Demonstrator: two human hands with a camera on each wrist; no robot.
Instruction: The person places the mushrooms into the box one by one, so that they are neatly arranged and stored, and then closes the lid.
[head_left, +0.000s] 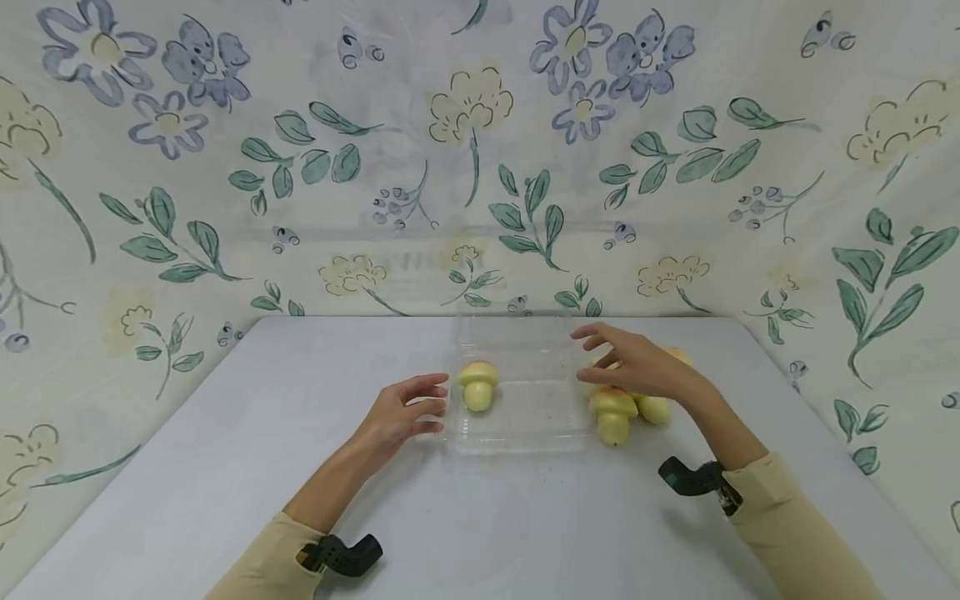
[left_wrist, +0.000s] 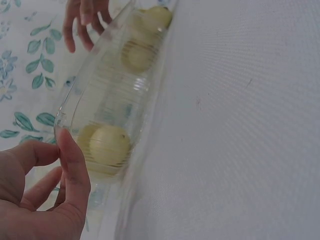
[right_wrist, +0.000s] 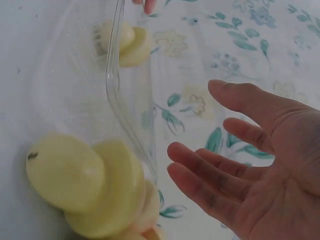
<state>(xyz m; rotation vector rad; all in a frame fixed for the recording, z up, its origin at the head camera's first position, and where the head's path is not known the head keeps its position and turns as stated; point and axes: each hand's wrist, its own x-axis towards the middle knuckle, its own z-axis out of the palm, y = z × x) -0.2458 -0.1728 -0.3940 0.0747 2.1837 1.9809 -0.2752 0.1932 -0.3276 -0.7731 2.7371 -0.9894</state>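
A clear plastic box point(head_left: 525, 417) lies on the table in front of me, with one yellow mushroom-shaped piece point(head_left: 478, 387) at its left end. My left hand point(head_left: 408, 412) is at the box's left side; in the left wrist view its thumb and finger pinch the rim. Past the opposite side, my right hand point(head_left: 637, 362) hovers with spread, slightly bent fingers and nothing in them. Below it, several more mushroom-shaped pieces point(head_left: 613, 417) cluster beside the box, partly hidden by the hand. One of these pieces point(right_wrist: 70, 172) looms large in the right wrist view.
The white table point(head_left: 300, 367) ends at a floral-patterned cloth point(head_left: 420, 167) hanging behind and on both sides. Each sleeve carries a black wrist camera, one on the left point(head_left: 348, 556) and one on the right point(head_left: 690, 477).
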